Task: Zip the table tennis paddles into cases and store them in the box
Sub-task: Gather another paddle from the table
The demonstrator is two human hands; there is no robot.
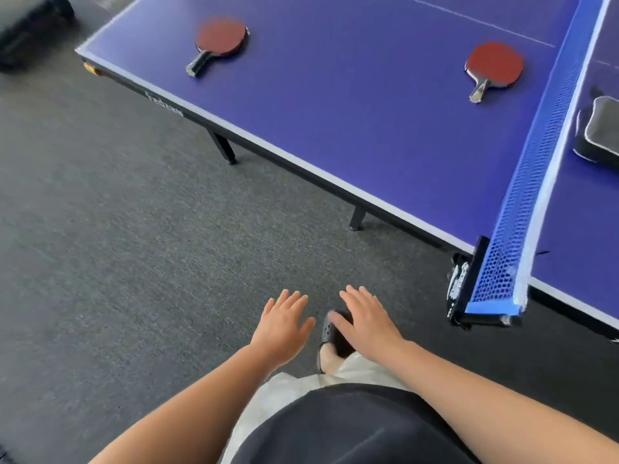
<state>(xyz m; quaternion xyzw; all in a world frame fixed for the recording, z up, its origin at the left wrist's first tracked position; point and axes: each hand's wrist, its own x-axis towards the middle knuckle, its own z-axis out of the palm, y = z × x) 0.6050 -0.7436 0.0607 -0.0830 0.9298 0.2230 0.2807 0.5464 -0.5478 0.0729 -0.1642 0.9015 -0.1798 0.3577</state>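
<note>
Two red paddles, one [221, 37] near the counter's [351, 105] far corner, the other [495, 63] by the blue net [522, 202], lie well ahead of the left grip [283, 324] and right grip [366, 321], both spread wide and empty over grey carpet [117, 246]. Dark cases [598, 132] rest beyond the net.

Grey carpet [134, 229], blue table [368, 112]

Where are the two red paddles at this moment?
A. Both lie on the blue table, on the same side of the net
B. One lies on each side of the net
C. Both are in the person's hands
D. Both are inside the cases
A: the left paddle and right paddle lie bare on the table, both left of the net; both hands are empty.
</note>
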